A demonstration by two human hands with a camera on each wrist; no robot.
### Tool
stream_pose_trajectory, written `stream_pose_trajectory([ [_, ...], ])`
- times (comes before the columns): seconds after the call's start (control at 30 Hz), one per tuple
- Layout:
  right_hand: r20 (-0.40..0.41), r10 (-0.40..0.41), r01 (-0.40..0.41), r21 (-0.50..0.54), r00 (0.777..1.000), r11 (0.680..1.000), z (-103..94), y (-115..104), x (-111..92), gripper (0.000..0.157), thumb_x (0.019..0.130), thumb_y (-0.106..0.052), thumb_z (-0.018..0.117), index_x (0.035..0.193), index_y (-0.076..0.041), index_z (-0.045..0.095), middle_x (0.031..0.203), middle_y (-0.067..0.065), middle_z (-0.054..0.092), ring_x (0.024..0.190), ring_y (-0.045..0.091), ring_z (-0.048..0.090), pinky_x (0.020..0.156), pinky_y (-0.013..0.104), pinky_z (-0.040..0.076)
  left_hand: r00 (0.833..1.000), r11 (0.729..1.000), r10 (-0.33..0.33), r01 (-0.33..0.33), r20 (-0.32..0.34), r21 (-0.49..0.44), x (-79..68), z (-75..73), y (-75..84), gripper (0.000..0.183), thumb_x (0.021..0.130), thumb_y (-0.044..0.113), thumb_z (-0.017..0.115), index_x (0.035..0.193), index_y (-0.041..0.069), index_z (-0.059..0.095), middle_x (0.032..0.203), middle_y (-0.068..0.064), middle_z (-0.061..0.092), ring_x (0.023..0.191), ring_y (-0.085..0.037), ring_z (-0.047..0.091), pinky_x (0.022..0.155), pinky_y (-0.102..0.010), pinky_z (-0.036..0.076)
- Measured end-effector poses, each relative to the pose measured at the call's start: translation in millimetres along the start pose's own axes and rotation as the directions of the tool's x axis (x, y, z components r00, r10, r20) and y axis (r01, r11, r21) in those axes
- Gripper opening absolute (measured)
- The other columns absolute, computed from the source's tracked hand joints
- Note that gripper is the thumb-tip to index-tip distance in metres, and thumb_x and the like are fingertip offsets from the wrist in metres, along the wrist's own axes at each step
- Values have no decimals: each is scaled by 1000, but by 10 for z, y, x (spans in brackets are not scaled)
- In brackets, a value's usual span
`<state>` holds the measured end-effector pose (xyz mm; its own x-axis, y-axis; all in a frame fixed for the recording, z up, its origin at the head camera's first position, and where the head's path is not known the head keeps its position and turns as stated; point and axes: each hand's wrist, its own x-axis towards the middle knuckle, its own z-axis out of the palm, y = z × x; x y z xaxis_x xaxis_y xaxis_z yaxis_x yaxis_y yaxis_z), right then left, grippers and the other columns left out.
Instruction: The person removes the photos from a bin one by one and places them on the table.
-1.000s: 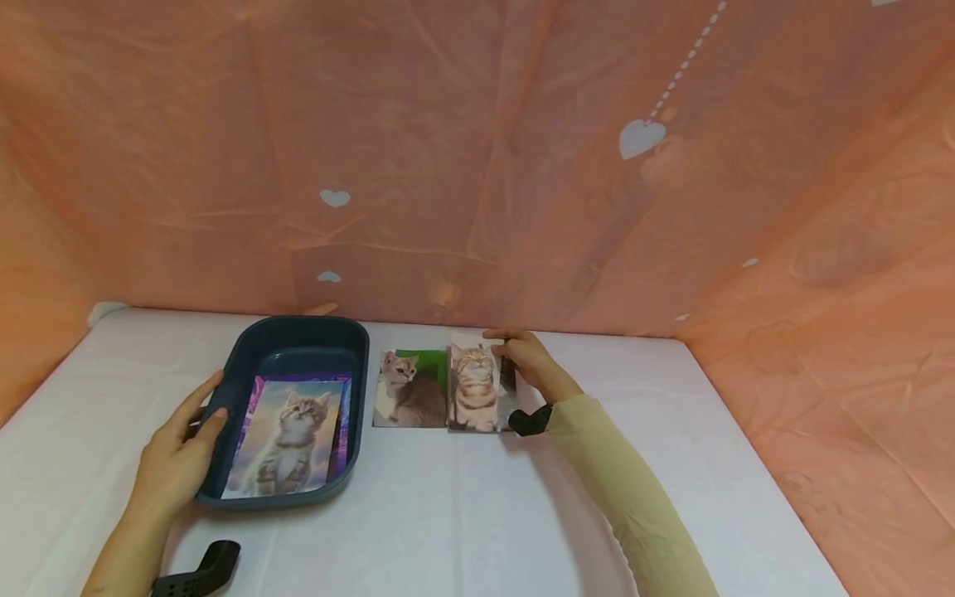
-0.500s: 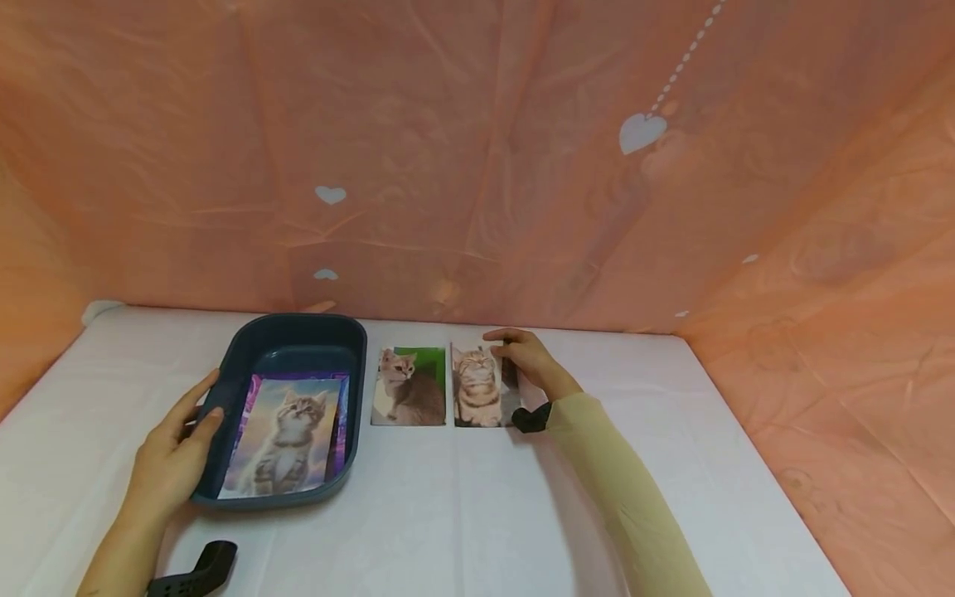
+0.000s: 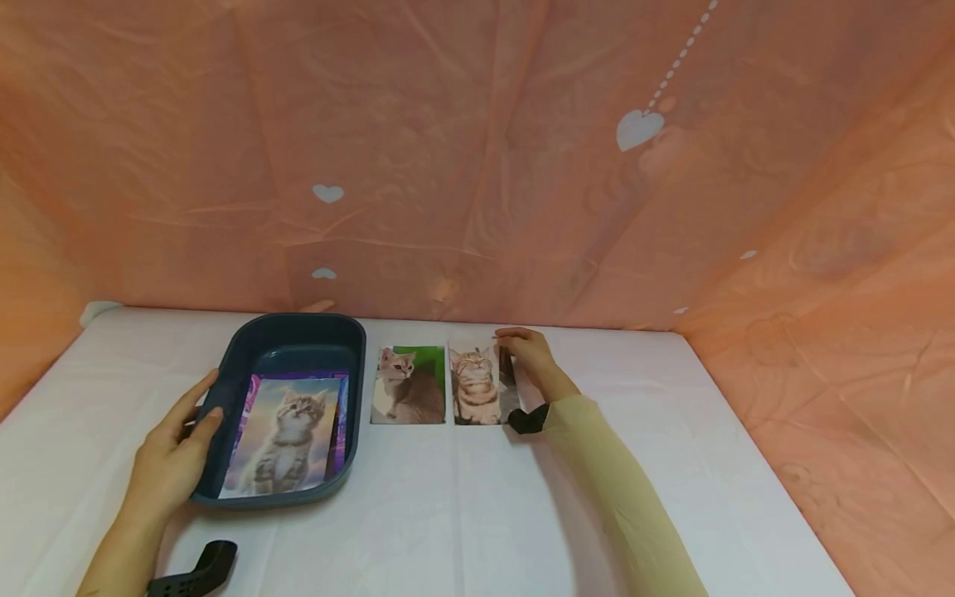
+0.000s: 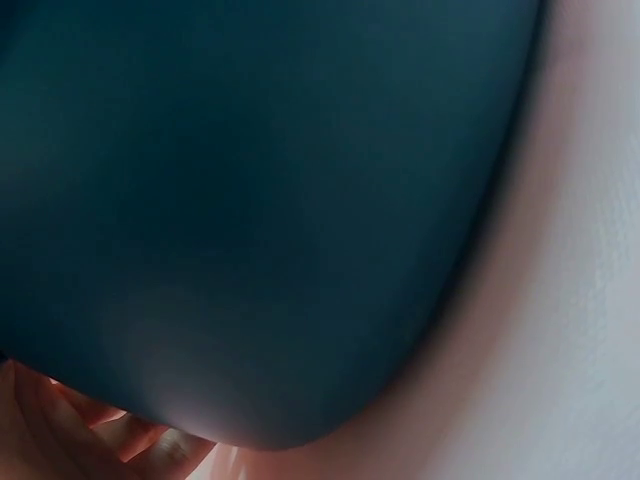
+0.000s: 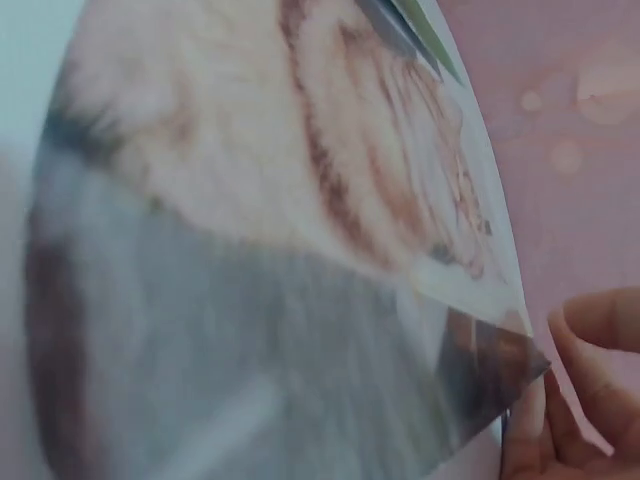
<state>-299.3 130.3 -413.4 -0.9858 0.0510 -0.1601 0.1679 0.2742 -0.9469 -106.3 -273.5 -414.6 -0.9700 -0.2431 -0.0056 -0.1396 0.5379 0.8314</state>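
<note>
In the head view my left hand (image 3: 170, 448) grips the left rim of a dark blue plastic tray (image 3: 298, 330), thumb on the rim; the left wrist view shows its fingers (image 4: 165, 455) at the tray's edge. A kitten photo card (image 3: 287, 444) lies in the tray over a purple-edged card (image 3: 342, 414). My right hand (image 3: 531, 352) touches the upper right corner of a photo card of an orange cat (image 3: 476, 390), its fingers (image 5: 595, 320) loosely bent beside that corner. Just left lies a photo card of a cat on green (image 3: 414, 390), close alongside.
A white cloth (image 3: 440, 514) covers the table. Orange sheeting with white hearts (image 3: 418, 166) rises behind the table's back edge and along both sides. Black wrist mounts (image 3: 197, 572) sit at both wrists.
The orange cat card has come down flat and shifted slightly left, its edge now close to the neighbouring card. My right fingers have drawn back to its corner. The left hand keeps its place on the tray.
</note>
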Motion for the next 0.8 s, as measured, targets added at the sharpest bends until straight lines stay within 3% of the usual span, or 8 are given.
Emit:
stream_pose_trajectory([
  [0.1, -58, 20, -19, 26, 998, 999, 9, 4, -12, 31, 90, -8, 59, 118, 4, 65, 121, 19, 62, 108, 28, 58, 97, 38, 45, 1000, 1000, 5, -5, 0, -3, 0, 9, 0, 53, 104, 31, 32, 154, 23, 16, 138, -39, 34, 120, -58, 38, 88, -67, 34],
  [0.2, -141, 19, -10, 62, 990, 998, 40, -1, -46, 32, 89, -8, 58, 117, 5, 65, 122, 21, 61, 106, 30, 56, 93, 39, 45, 1000, 1000, 12, -12, -6, 2, -1, 9, -3, 53, 104, 31, 33, 154, 23, 17, 137, -40, 34, 120, -58, 38, 88, -68, 34],
  [0.43, -344, -11, 67, 151, 939, 986, 154, -4, -149, 29, 88, -10, 56, 110, 6, 65, 111, 23, 65, 102, 34, 62, 87, 38, 49, 1000, 1000, 0, 0, -2, -6, -8, 3, -9, 53, 104, 31, 33, 154, 23, 16, 138, -41, 33, 121, -59, 37, 89, -69, 33],
  [0.53, -373, -46, 112, 156, 927, 981, 206, -40, -200, 27, 88, -12, 57, 106, 6, 65, 101, 19, 66, 91, 29, 63, 79, 33, 49, 1000, 1000, -1, 1, -4, -7, -7, 3, -11, 53, 104, 32, 33, 154, 23, 17, 138, -40, 33, 121, -59, 37, 90, -69, 33],
  [0.63, -369, -53, 124, 173, 928, 977, 271, -99, -266, 27, 86, -13, 58, 105, 4, 66, 86, 9, 61, 68, 16, 52, 63, 28, 42, 1000, 1000, 0, 0, -8, -7, -7, 2, -10, 53, 104, 32, 33, 154, 23, 17, 138, -40, 33, 121, -59, 37, 90, -69, 33],
  [0.73, -345, -57, 135, 205, 937, 969, 353, -169, -331, 29, 86, -13, 58, 108, 5, 66, 83, 2, 58, 67, 9, 46, 63, 26, 39, 1000, 1000, 3, -3, -9, -9, -5, 4, -7, 53, 104, 32, 33, 154, 23, 17, 138, -40, 34, 121, -59, 38, 89, -68, 33],
  [0.8, -323, -69, 149, 227, 944, 962, 414, -212, -377, 30, 85, -12, 58, 108, 7, 65, 86, 5, 60, 72, 12, 49, 68, 29, 41, 1000, 1000, 5, -5, -7, -8, -3, 5, -4, 53, 104, 31, 33, 154, 22, 17, 138, -40, 34, 120, -59, 37, 89, -68, 33],
])
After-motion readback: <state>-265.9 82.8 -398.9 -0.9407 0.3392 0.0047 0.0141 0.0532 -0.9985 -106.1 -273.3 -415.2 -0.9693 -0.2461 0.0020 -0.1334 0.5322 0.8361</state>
